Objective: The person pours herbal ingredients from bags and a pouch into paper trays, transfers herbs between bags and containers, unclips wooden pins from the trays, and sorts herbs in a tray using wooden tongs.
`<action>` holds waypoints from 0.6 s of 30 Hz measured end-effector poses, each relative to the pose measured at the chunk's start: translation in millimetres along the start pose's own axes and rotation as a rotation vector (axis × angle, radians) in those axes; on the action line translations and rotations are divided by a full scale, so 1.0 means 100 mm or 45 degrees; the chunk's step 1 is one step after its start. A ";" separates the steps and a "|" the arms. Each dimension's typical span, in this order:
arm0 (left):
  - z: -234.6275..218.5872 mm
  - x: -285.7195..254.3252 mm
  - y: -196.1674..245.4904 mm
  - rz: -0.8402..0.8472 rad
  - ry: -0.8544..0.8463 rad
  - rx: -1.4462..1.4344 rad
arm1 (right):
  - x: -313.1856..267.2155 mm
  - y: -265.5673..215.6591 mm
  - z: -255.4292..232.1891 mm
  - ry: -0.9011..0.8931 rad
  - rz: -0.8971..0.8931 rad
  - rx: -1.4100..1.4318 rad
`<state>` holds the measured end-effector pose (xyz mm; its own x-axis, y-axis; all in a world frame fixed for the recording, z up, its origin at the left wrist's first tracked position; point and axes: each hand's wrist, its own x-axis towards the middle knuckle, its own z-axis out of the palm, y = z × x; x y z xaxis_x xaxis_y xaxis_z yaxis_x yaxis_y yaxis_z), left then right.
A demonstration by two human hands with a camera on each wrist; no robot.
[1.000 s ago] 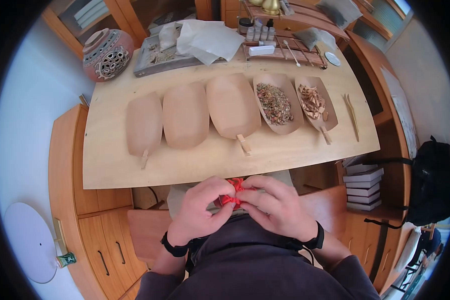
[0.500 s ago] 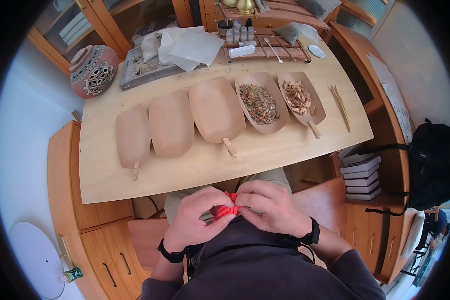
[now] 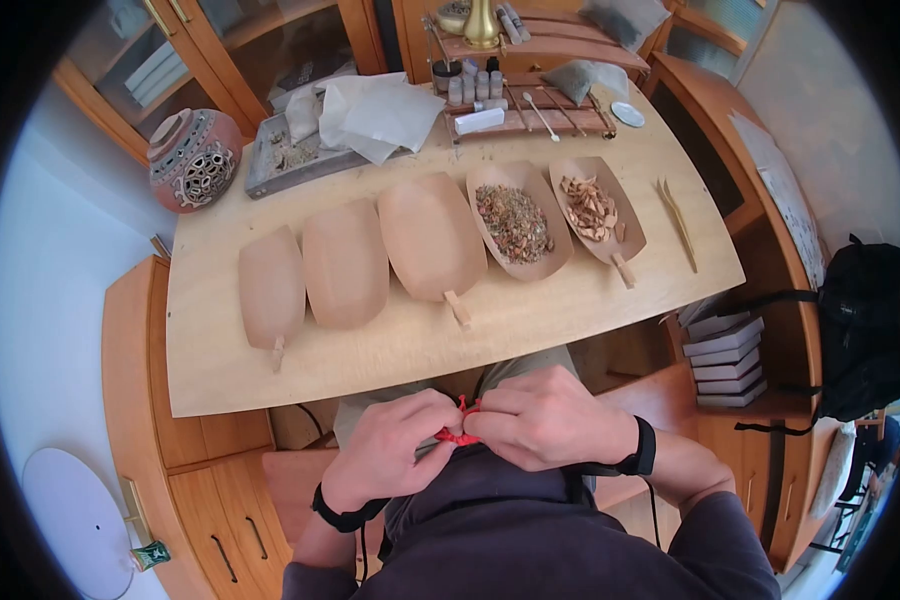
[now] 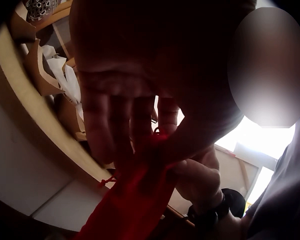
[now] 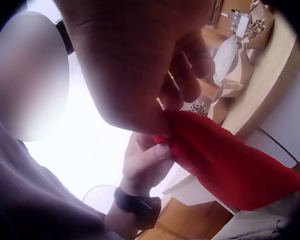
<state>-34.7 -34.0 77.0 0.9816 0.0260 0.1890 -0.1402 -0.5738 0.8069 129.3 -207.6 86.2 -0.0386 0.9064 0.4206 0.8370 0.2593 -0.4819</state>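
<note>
A red cloth pouch (image 3: 457, 436) is between the two hands, just off the table's near edge and close to the body. The left hand (image 3: 395, 447) pinches its gathered top with thumb and fingers. From the other side the right hand (image 3: 552, 418) pinches the same top. In the right wrist view the pouch (image 5: 230, 165) hangs down from the fingertips, its body full length in sight. The left wrist view shows the pouch (image 4: 135, 200) below the fingers, with a thin red cord end (image 4: 106, 182) sticking out beside it. What the pouch holds is hidden.
On the table (image 3: 320, 385) stand several paper trays; one holds dried herbs (image 3: 515, 222), another wood-like chips (image 3: 590, 208). Tweezers (image 3: 676, 225) lie to the right. Behind are a patterned pot (image 3: 194, 160), a grey tray (image 3: 270, 180) with white sheets and a small rack (image 3: 540, 118).
Both hands still grip the pouch and have shifted slightly; the right hand's fingers are curled closer over its top. The head view has tilted and moved, shifting the table in the picture.
</note>
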 end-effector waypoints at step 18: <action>0.03 0.00 0.01 -0.075 0.210 -0.159 | 0.01 0.03 0.09 0.168 0.015 0.045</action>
<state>-34.2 -37.0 76.2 0.9555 0.1958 0.2205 -0.1086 -0.4617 0.8804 126.9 -203.3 78.7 0.0450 0.8584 0.5111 0.8169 0.2629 -0.5134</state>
